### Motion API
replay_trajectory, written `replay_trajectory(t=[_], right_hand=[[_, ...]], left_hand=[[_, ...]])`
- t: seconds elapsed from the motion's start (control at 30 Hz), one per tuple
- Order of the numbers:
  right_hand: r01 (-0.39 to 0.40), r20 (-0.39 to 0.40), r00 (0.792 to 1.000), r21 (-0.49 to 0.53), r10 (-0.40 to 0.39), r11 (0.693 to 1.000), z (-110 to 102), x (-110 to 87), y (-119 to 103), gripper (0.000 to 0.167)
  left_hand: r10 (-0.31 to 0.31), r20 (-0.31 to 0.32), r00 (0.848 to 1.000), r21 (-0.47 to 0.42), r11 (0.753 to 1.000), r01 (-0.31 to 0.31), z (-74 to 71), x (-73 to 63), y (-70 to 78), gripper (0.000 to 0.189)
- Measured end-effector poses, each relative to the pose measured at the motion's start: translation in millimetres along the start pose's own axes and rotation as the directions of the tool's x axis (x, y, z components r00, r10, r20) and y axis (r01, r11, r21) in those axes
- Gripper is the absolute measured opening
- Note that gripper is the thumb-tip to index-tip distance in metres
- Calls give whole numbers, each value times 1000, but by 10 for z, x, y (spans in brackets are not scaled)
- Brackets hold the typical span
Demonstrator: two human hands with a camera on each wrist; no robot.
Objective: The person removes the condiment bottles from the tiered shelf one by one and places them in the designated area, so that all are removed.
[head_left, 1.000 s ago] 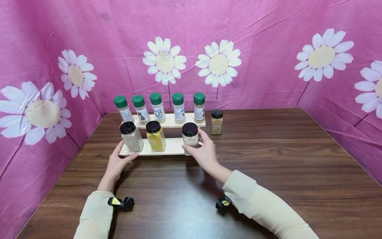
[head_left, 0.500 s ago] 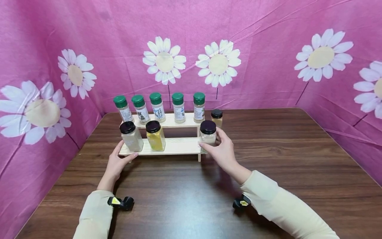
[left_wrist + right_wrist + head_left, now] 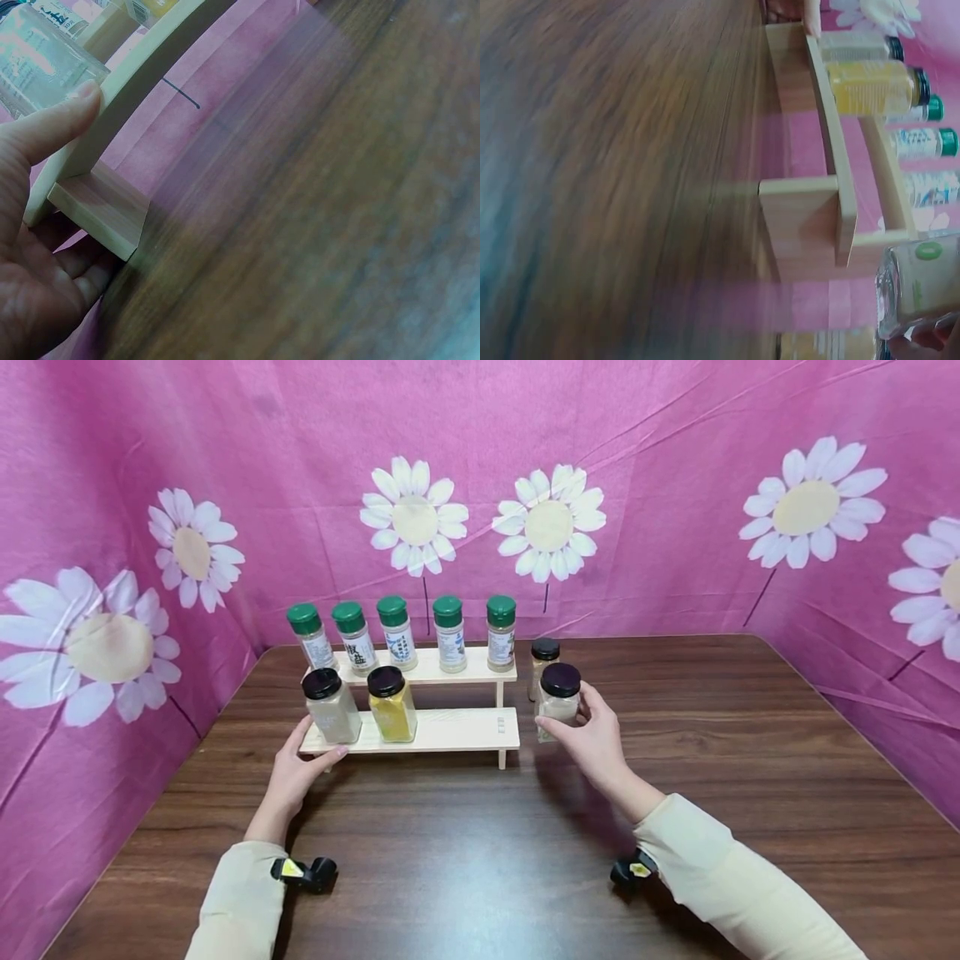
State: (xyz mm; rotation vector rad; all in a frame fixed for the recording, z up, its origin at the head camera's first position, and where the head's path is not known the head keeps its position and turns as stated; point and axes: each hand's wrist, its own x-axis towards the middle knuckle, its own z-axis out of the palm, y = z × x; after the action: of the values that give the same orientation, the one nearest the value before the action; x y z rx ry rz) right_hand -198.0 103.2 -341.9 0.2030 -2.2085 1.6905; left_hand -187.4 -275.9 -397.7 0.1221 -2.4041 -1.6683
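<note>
My left hand (image 3: 291, 779) grips the left end of a two-tier wooden spice rack (image 3: 459, 732). In the left wrist view its thumb (image 3: 64, 124) lies on the lower shelf's edge, the other fingers below. My right hand (image 3: 602, 752) holds a clear spice jar (image 3: 558, 703) with a dark lid and pale powder, upright and apart from the rack's right end. On the lower shelf stand a jar of beige powder (image 3: 333, 714) and a jar of yellow powder (image 3: 393, 714). Several green-capped shakers (image 3: 450, 639) line the upper shelf.
Behind the held jar, a dark-lidded jar of tan powder (image 3: 544, 653) stands on the brown wooden table (image 3: 450, 860), partly hidden. A pink cloth with daisies (image 3: 660, 568) hangs around the table's back and sides.
My right hand has carried the pale-powder jar rightward off the lower shelf to beyond the rack's right end, now partly covering the tan jar. My left hand has stayed at the rack.
</note>
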Motion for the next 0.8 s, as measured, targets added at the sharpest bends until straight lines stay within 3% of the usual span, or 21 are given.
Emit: replay_trajectory(t=[0.47, 0.67, 0.8], right_hand=[[-13, 18, 1000, -41, 13, 999, -229, 77, 177, 53], [-22, 49, 999, -10, 22, 1000, -315, 94, 86, 50], [-21, 47, 999, -25, 23, 999, -375, 192, 253, 52]], left_hand=[[-10, 2, 1000, 1, 1000, 10, -2, -6, 2, 81], [-12, 2, 1000, -5, 1000, 12, 2, 3, -8, 81], [-13, 0, 1000, -10, 1000, 13, 5, 5, 2, 81]])
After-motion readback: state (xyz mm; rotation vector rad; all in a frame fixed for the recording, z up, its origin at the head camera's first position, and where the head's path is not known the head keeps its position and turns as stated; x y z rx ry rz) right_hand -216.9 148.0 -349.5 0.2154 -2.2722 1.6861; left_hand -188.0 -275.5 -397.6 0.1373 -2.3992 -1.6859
